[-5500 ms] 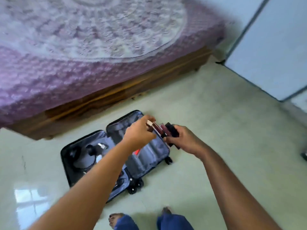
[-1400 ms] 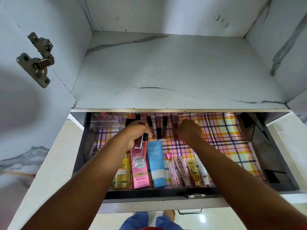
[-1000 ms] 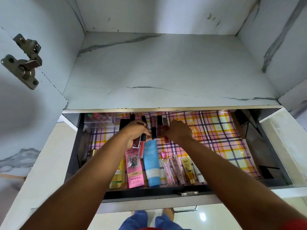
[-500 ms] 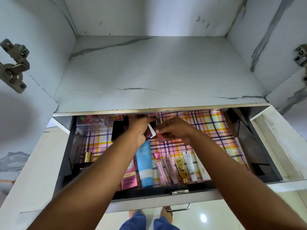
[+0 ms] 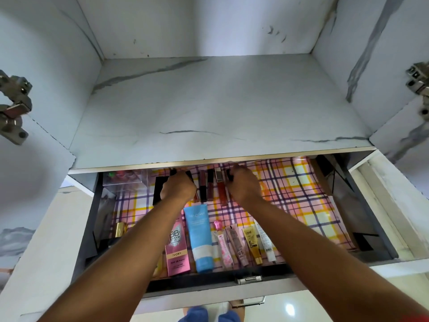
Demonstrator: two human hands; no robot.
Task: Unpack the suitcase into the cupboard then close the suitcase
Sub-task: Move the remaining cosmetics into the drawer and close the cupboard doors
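Drawer [image 5: 376, 233] of the cupboard [image 5: 209, 108], pulled open beneath a bare marble-pattern shelf, lined with pink and yellow plaid paper.

Back row: lip glosses [image 5: 210, 184] lying side by side, lengthwise front to back; a black flat case [image 5: 159, 189] to their left; a clear plastic box [image 5: 125, 180] in the back left corner.

Front row, left to right: pink BB cream box [image 5: 177, 252], blue and white tube [image 5: 199, 238], pink tube [image 5: 224, 247], further small tubes [image 5: 254, 245].

Left hand [image 5: 177, 188]: fingers curled, over the black case at the back row; whether it grips anything cannot be told.

Right hand [image 5: 243, 185]: fingers curled round a small dark item [image 5: 229, 175] at the right end of the gloss row.

Suitcase: out of view.
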